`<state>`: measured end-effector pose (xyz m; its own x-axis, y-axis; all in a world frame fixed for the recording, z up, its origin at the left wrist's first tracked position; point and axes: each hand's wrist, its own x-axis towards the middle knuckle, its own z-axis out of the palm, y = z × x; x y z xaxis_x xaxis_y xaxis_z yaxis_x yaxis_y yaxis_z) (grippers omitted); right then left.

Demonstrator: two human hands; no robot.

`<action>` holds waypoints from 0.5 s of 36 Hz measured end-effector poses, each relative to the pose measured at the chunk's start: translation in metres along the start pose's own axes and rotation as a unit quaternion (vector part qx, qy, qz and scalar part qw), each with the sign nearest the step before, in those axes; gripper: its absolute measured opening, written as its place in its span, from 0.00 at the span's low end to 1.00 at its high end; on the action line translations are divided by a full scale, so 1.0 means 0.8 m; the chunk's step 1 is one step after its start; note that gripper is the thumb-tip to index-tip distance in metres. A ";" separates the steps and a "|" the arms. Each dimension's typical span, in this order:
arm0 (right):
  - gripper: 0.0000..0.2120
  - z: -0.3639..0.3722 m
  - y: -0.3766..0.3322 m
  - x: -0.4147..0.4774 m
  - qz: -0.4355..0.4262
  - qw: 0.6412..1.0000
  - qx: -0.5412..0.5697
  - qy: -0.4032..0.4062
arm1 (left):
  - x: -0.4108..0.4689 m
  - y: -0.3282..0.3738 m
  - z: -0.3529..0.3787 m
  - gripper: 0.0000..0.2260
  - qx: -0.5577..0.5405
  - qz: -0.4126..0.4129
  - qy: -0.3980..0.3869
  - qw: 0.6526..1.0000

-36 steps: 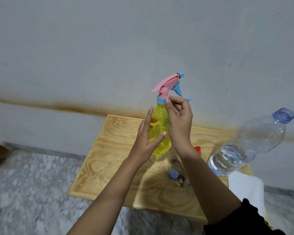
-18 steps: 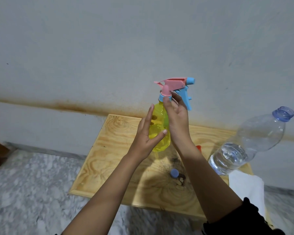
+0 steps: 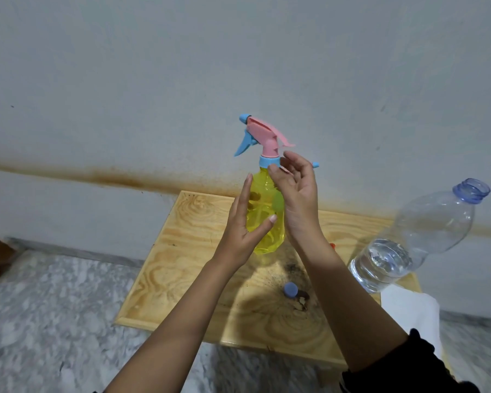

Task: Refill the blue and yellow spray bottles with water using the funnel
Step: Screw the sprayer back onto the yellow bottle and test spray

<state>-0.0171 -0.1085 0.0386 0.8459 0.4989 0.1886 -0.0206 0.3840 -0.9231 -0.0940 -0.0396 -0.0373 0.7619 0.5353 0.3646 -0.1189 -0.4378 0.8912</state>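
Yellow spray bottle upright over the middle of the wooden board, resting or just lifted, cannot tell. It is thin translucent plastic, judged light and near empty, so liable to dent or slip under a hard squeeze. Best held round the moulded body, with torque at the blue collar, not the pink trigger head. Left hand clasps the body between thumb and straight fingers, and right hand pinches the collar; an uncapped, part-full water bottle leans at right, a blue cap lying near.
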 end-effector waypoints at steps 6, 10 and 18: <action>0.15 0.001 0.000 0.002 0.001 1.000 -0.012 0.002 | 0.002 0.003 -0.001 0.33 -0.004 -0.001 0.005 1.000; 0.15 -0.003 0.002 0.003 0.013 1.000 0.007 0.002 | 0.002 0.002 -0.001 0.33 -0.007 -0.002 0.006 1.000; 0.16 -0.006 0.004 0.006 0.015 1.000 -0.015 -0.003 | 0.002 -0.001 -0.002 0.33 0.001 -0.002 0.006 1.000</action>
<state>-0.0104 -0.1085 0.0351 0.8415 0.5155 0.1619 -0.0311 0.3455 -0.9379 -0.0933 -0.0372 -0.0371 0.7546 0.5457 0.3644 -0.1143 -0.4375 0.8919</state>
